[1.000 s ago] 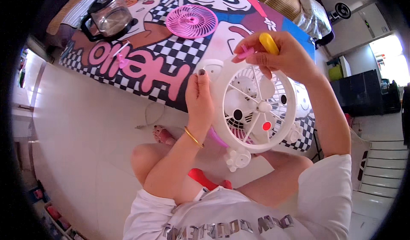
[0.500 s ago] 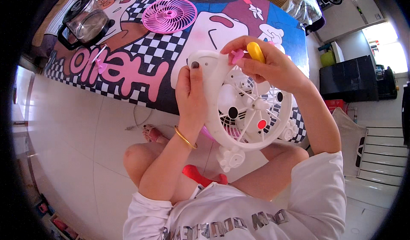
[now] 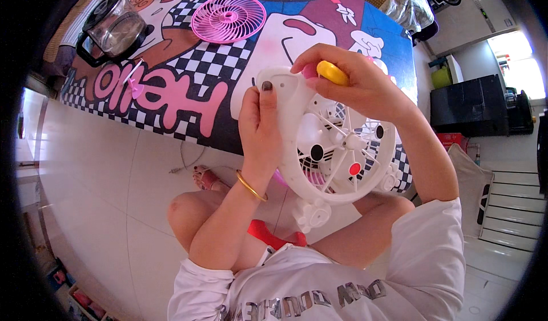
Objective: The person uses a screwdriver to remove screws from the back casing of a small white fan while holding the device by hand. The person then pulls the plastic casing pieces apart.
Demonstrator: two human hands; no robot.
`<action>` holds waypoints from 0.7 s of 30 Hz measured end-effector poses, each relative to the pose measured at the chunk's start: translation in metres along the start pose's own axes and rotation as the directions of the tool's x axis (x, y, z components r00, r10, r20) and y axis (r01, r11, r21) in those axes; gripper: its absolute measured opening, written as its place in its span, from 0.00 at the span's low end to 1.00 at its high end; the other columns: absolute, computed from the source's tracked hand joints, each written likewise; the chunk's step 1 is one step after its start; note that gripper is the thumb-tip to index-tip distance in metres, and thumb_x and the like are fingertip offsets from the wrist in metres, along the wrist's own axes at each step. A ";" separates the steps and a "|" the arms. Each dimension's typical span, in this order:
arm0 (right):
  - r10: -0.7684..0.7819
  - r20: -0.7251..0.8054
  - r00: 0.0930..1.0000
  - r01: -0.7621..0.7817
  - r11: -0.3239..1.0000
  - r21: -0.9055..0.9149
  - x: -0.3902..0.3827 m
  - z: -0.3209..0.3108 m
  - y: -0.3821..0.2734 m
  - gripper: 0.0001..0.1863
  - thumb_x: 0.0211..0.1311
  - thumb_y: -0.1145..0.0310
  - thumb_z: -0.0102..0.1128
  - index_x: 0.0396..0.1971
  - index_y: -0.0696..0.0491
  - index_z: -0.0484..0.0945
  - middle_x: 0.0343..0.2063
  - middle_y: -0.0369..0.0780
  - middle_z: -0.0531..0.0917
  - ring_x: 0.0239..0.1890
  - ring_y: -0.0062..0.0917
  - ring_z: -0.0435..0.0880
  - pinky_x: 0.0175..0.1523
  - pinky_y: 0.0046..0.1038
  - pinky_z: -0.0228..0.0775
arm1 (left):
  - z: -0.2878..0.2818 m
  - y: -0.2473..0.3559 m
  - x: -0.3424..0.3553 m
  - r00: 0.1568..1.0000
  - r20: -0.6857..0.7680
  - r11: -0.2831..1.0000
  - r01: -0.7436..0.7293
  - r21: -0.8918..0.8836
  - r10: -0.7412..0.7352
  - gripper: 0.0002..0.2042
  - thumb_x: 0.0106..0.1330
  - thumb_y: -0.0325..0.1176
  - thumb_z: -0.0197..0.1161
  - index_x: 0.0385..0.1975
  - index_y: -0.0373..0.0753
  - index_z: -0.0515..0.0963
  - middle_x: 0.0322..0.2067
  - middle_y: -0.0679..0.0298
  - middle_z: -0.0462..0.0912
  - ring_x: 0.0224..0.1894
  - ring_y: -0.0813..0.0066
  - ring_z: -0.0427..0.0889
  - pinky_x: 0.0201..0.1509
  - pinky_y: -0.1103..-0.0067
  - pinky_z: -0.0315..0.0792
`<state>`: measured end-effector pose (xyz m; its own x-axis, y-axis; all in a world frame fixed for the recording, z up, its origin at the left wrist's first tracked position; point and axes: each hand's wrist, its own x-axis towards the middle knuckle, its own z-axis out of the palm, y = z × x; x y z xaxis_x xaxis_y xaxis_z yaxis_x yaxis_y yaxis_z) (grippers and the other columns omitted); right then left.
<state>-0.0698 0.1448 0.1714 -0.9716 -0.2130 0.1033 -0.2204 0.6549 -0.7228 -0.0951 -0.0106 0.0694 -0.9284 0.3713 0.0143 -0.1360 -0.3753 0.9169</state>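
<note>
A white plastic fan body (image 3: 290,121), with a spoked ring marked by black and red dots, is tilted up over my lap at the table's near edge. My left hand (image 3: 260,124) is closed on its left side, thumb lying on the upper face. Beside its top, my right hand (image 3: 354,81) is closed with the fingers bent. It pinches a small pink plastic piece (image 3: 310,71) against the upper edge, and a tool with a rounded yellow handle (image 3: 332,73) rests in the same grip. The tool's other end is hidden by the fingers.
On the patterned table (image 3: 165,128) lie a pink fan grille (image 3: 251,18), a clear jug with a black handle (image 3: 117,35), and a small pink part with a white stem (image 3: 135,87). A cable (image 3: 184,156) trails on the floor below.
The yellow handle has swung to point more toward me and lower, and my right fingers have closed further over the pink piece. The fan body has shifted slightly right.
</note>
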 end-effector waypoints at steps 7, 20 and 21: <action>0.060 -0.007 0.998 -0.061 0.991 -0.123 0.009 -0.001 -0.006 0.12 0.54 0.67 0.61 0.38 0.53 0.75 0.33 0.37 0.77 0.36 0.22 0.75 0.44 0.22 0.68 | 0.004 0.007 0.000 0.999 -0.023 1.000 0.027 -0.010 -0.027 0.13 0.69 0.40 0.45 0.26 0.40 0.67 0.20 0.77 0.65 0.21 0.93 0.60 0.21 0.90 0.56; 0.142 0.004 0.990 -0.141 0.987 -0.072 0.014 -0.001 0.000 0.11 0.56 0.62 0.61 0.32 0.54 0.76 0.24 0.36 0.76 0.25 0.17 0.73 0.31 0.14 0.64 | 0.003 0.001 0.001 1.000 -0.028 0.999 -0.004 -0.038 0.003 0.12 0.69 0.40 0.47 0.28 0.38 0.70 0.21 0.76 0.67 0.21 0.92 0.60 0.22 0.90 0.56; 0.151 0.005 0.989 -0.150 0.984 -0.095 0.014 -0.001 -0.001 0.11 0.56 0.62 0.60 0.32 0.54 0.76 0.24 0.36 0.76 0.25 0.17 0.73 0.31 0.15 0.64 | 0.003 0.002 0.001 0.999 -0.027 1.000 -0.024 -0.009 0.023 0.12 0.69 0.40 0.47 0.29 0.38 0.70 0.21 0.76 0.67 0.21 0.92 0.60 0.22 0.91 0.55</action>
<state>-0.0837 0.1415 0.1742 -0.9932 -0.1158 -0.0106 -0.0799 0.7455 -0.6617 -0.0953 -0.0089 0.0723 -0.9403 0.3395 0.0251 -0.1171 -0.3919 0.9125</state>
